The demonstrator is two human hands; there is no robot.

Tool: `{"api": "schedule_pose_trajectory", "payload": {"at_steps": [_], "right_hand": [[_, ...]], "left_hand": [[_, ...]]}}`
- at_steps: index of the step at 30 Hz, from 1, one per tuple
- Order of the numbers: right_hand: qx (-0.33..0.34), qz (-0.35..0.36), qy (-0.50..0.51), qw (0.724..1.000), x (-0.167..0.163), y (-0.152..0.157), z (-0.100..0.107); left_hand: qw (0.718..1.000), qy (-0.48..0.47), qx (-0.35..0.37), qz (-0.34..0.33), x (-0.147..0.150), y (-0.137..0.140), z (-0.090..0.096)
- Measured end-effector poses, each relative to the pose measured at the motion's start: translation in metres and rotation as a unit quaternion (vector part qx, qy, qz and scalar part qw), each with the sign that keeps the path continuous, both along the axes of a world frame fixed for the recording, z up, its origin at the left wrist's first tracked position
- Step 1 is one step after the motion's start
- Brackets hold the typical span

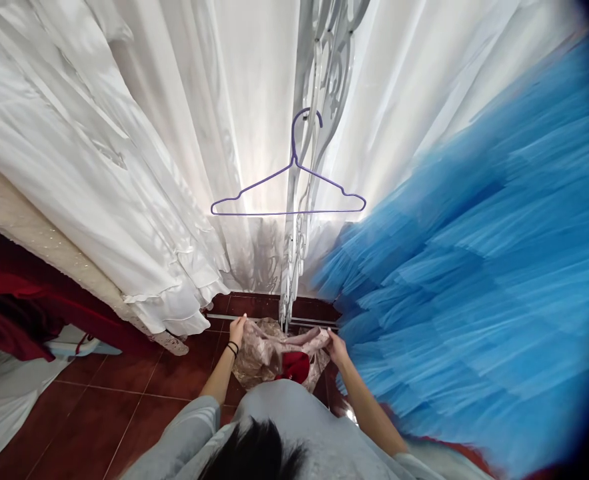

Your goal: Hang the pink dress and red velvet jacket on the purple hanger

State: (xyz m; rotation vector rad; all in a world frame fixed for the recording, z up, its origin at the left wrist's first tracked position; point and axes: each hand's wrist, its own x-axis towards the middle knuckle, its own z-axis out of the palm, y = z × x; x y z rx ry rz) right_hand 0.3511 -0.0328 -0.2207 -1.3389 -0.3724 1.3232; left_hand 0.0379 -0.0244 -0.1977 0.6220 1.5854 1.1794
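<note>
My left hand (237, 330), with a dark band at the wrist, pinches one upper corner of a pale pink patterned dress (254, 357). The opposite upper corner is gripped by my right hand (337, 348). Between the hands the dress's top edge sags slightly, and its body hangs low in front of me. A red patch of cloth (295, 367) shows at its middle; whether it belongs to the dress I cannot tell. Beyond and above both hands, a bare purple hanger (294, 167) hooks onto a white scrollwork metal stand (307, 207).
Long white dresses (139, 167) hang at the left, beside dark red fabric (34, 293). A large blue tulle gown (484, 253) fills the right side. White curtains (259, 87) stand behind the metal stand. The floor has dark red tiles (114, 413).
</note>
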Motion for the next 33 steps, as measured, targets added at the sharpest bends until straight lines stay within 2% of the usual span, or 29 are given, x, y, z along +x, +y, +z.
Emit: {"api": "schedule_pose_trajectory", "payload": {"at_steps": [3, 7, 11, 14, 17, 20, 23, 26, 30, 33], "right_hand": [[0.001, -0.014, 0.049, 0.999, 0.008, 0.046, 0.017], [0.076, -0.011, 0.097, 0.992, 0.024, 0.085, 0.065], [0.208, -0.016, 0.130, 0.969, 0.045, 0.100, 0.127], [0.314, 0.002, 0.104, 0.944, 0.047, 0.101, 0.173], [0.343, 0.046, 0.033, 0.937, 0.026, 0.099, 0.206], [0.347, 0.056, 0.024, 0.936, -0.007, 0.100, 0.219], [0.337, 0.052, 0.041, 0.939, -0.032, 0.105, 0.218], [0.334, 0.056, 0.044, 0.940, -0.040, 0.109, 0.215], [0.336, 0.055, 0.041, 0.940, -0.036, 0.110, 0.220], [0.334, 0.029, 0.035, 0.941, -0.027, 0.107, 0.229]], "left_hand": [[0.995, -0.067, 0.073, 0.021, -0.011, 0.040, 0.022], [0.974, -0.140, 0.175, 0.006, -0.027, 0.069, 0.075], [0.952, -0.158, 0.264, -0.016, -0.050, 0.081, 0.133], [0.939, -0.142, 0.313, -0.009, -0.065, 0.092, 0.167], [0.916, -0.112, 0.385, 0.027, -0.075, 0.111, 0.190], [0.888, -0.093, 0.445, 0.065, -0.080, 0.133, 0.204], [0.883, -0.104, 0.450, 0.084, -0.085, 0.153, 0.218], [0.881, -0.108, 0.453, 0.081, -0.086, 0.169, 0.236], [0.894, -0.077, 0.442, 0.017, -0.082, 0.182, 0.265], [0.893, -0.033, 0.446, -0.048, -0.073, 0.182, 0.287]]}}
